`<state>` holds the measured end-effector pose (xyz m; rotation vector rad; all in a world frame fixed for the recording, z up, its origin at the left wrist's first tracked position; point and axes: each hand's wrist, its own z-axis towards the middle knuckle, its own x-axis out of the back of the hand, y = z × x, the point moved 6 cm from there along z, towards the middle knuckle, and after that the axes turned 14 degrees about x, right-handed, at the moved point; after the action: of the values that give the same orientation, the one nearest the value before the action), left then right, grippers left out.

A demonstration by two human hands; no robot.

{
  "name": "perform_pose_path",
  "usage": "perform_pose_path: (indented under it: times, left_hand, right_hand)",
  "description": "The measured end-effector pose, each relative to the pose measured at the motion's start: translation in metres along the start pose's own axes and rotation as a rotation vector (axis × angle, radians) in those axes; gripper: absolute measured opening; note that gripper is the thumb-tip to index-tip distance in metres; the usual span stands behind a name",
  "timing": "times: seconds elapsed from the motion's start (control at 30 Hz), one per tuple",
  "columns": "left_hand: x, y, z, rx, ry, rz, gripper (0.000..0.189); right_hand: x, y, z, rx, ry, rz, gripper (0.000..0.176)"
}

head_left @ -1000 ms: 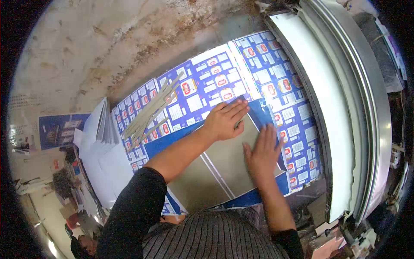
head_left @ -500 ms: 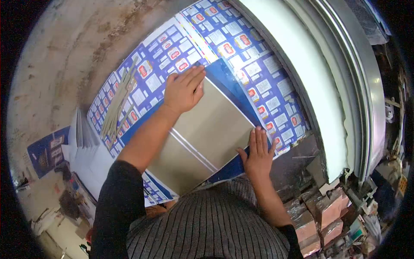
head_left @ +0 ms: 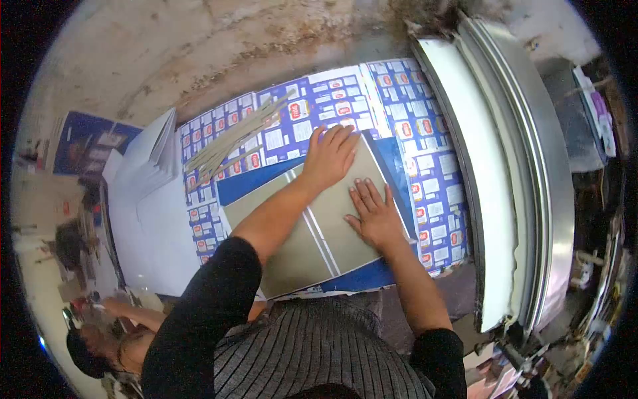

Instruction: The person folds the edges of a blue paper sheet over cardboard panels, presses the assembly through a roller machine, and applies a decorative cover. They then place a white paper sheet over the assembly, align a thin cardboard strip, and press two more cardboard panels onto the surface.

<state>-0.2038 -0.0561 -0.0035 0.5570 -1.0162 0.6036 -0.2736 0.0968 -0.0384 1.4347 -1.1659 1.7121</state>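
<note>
A book cover case lies flat in front of me, its grey-brown boards split by white strips along the spine. Blue cover sheets show beyond its edges. Near the far right corner, my left hand rests on the board with fingers extended and a little bent. My right hand lies flat with spread fingers on the same board, close to its right edge. Neither hand grips anything.
Blue printed sheets cover the table, with thin board strips on them. White paper lies at left, near another person. A long white and metal machine part borders the right side.
My right hand has moved from the case's near right corner inward onto the board. My left hand stays by the far edge. The camera view has turned, so the table appears rotated.
</note>
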Motion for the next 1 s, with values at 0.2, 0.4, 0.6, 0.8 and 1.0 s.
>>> perform_pose_path:
  times: [0.2, 0.4, 0.6, 0.8, 1.0]
  left_hand:
    - [0.108, -0.023, -0.166, 0.608, -0.091, -0.151, 0.048]
    - [0.125, 0.003, -0.363, 1.259, -0.22, 0.036, 0.068]
    - [0.111, -0.008, -0.34, 1.326, -0.201, 0.149, 0.071]
    - [0.104, -0.015, -0.355, 1.344, -0.181, 0.274, 0.055]
    - [0.116, -0.018, -0.35, 1.419, -0.095, 0.188, 0.05]
  right_hand:
    - [0.004, -0.032, -0.101, -0.449, -0.056, -0.049, 0.076]
    - [0.021, -0.028, -0.089, -0.272, 0.158, 0.112, 0.064]
    - [0.035, -0.007, 0.167, 0.217, 0.382, 0.337, 0.017]
    - [0.014, -0.006, 0.202, 0.356, 0.413, 0.213, 0.014]
    - [0.007, -0.001, 0.209, 0.358, 0.279, 0.198, 0.02]
